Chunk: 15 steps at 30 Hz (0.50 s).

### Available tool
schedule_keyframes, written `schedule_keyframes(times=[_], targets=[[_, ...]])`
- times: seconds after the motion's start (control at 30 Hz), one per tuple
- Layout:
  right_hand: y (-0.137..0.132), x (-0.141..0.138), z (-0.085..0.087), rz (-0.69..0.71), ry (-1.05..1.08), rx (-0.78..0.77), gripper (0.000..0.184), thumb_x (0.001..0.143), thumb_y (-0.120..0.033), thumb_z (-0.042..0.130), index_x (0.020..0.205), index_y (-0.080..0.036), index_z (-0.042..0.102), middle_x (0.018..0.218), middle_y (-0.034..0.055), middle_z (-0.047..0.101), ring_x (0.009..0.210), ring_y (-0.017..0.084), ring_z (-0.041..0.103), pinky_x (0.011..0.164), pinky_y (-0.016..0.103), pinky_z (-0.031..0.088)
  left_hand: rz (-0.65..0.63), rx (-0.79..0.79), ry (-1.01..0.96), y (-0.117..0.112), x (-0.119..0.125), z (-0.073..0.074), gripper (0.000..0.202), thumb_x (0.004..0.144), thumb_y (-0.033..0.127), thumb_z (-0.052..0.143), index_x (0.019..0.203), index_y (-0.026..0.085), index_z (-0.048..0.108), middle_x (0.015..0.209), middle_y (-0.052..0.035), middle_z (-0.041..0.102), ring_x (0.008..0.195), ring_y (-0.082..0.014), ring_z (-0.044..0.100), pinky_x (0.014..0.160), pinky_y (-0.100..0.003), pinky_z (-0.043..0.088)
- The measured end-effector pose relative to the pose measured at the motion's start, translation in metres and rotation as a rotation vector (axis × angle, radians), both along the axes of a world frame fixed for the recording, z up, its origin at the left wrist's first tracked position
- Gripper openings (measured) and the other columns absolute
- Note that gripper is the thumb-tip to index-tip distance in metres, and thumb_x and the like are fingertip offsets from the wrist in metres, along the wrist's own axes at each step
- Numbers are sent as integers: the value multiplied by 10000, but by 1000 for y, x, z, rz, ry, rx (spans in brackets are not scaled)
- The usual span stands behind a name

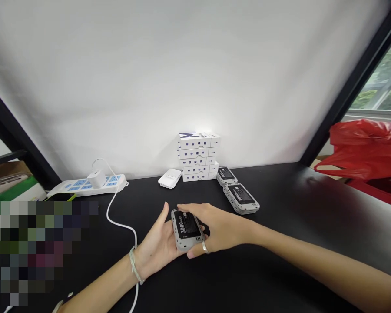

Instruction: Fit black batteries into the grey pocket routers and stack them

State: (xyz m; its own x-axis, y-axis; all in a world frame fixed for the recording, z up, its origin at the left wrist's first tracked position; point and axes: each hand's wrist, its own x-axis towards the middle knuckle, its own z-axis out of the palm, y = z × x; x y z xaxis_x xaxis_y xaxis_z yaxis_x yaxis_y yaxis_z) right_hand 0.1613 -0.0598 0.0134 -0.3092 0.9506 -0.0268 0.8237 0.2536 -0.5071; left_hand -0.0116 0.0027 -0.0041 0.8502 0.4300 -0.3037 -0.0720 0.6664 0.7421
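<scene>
A stack of white boxes (198, 157) stands at the back of the black table (280, 243), a small white device (170, 178) on its left and two gray battery packs (240, 198) on its right. At left lies a white power strip (84, 186) with a plugged-in charger (97, 178) and white cable (114, 217). A red plastic bag (361, 150) hangs at right.

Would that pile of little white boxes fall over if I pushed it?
Probably: the stack of small white rectangular boxes looks tall and narrow, so it could tip easily. The boxes are not quite lined up, so they may slide apart.
</scene>
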Motion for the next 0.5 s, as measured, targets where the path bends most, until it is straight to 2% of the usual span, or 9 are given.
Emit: schedule_keyframes(times=[0.07, 0.13, 0.17, 0.27, 0.37, 0.43, 0.5], targets=[[-2, 2, 1, 20, -41, -14, 962, 664, -656, 553, 1432, -267, 124, 1389, 17, 120, 1319, 284, 88, 1104, 489, 160, 1, -4, 0, 0, -1, -1, 682, 673, 681, 464, 1195, 244, 466, 1186, -57, 569, 1162, -208, 504, 1152, -391, 304], [-3, 2, 2, 68, -63, -4, 916, 711, -626, 527, 1438, -241, 124, 1396, 25, 86, 1337, 260, 52, 1131, 491, 26, -1, 2, 2, -1, -1, -1, 665, 673, 683, 458, 1191, 267, 469, 1200, -46, 561, 1184, -207, 486, 1177, -406, 256], [-3, 2, 3, 87, -70, 14, 916, 719, -604, 533, 1441, -227, 114, 1396, 34, 81, 1338, 245, 63, 1139, 478, 10, -7, 7, 2, -1, -1, -1, 657, 672, 688, 451, 1186, 278, 473, 1204, -42, 558, 1194, -210, 477, 1189, -424, 225], [-2, -2, 4, 100, -106, 75, 1015, 667, -536, 613, 1447, -202, 57, 1379, 65, 110, 1313, 227, 122, 1132, 444, 147, -34, 27, -4, -3, 0, 1, 632, 678, 693, 422, 1172, 304, 480, 1211, -37, 553, 1216, -233, 454, 1197, -503, 136], [-1, -1, 8, 102, -92, 166, 1068, 555, -461, 702, 1423, -187, 145, 1315, 75, 224, 1250, 180, 235, 1086, 338, 301, -78, 51, -9, -3, 0, 2, 634, 684, 697, 383, 1164, 296, 487, 1208, -48, 553, 1212, -265, 458, 1181, -556, 98], [-2, 14, 15, 79, -64, 214, 1038, 515, -464, 720, 1382, -172, 231, 1283, 75, 267, 1216, 152, 290, 1057, 269, 347, -121, 66, -10, -3, -1, 2, 692, 674, 716, 346, 1171, 253, 486, 1195, -83, 558, 1206, -293, 463, 1172, -565, 94], [-1, 43, 25, 17, -60, 197, 1049, 505, -527, 711, 1375, -181, 238, 1287, 78, 270, 1195, 150, 332, 1034, 254, 370, -142, 79, -2, -2, -1, 2, 753, 663, 730, 318, 1191, 213, 465, 1177, -125, 565, 1204, -314, 465, 1164, -560, 107]])
